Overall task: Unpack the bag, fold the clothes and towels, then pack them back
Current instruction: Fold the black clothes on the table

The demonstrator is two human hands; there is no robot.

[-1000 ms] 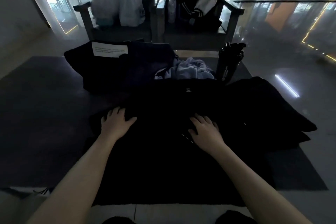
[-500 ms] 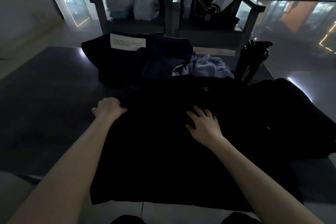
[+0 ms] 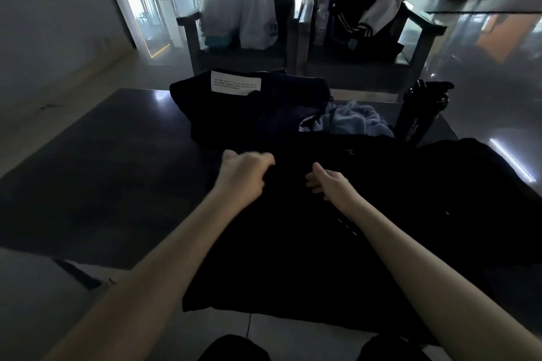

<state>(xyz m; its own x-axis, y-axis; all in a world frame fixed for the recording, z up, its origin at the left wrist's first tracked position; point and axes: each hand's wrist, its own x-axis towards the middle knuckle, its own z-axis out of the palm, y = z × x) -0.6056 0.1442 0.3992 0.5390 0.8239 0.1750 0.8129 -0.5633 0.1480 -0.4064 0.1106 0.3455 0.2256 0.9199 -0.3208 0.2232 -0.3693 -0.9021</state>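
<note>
A black fabric garment point(image 3: 308, 243) lies spread over the near half of a dark, glossy rectangular table point(image 3: 88, 170). Its near hem hangs past the table's near edge and its right side spills over the right edge. The left part of the tabletop is bare up to its left and far edges. The left hand point(image 3: 245, 176), blurred, is curled into a fist with a fold of the garment bunched in its fingers. The right hand point(image 3: 328, 182) sits just beside it on the cloth, thumb up and fingers bent; whether it grips anything cannot be told. Beyond the hands lie a black cloth bag with a white printed label point(image 3: 234, 108), a crumpled pale blue towel point(image 3: 352, 121) and an upright black plastic shaker bottle point(image 3: 422, 111) near the far right corner. Two dark armchairs point(image 3: 190, 29) stand close behind the table, holding white plastic carrier bags point(image 3: 240, 14) and a black jacket with white stripes point(image 3: 366, 20).
</note>
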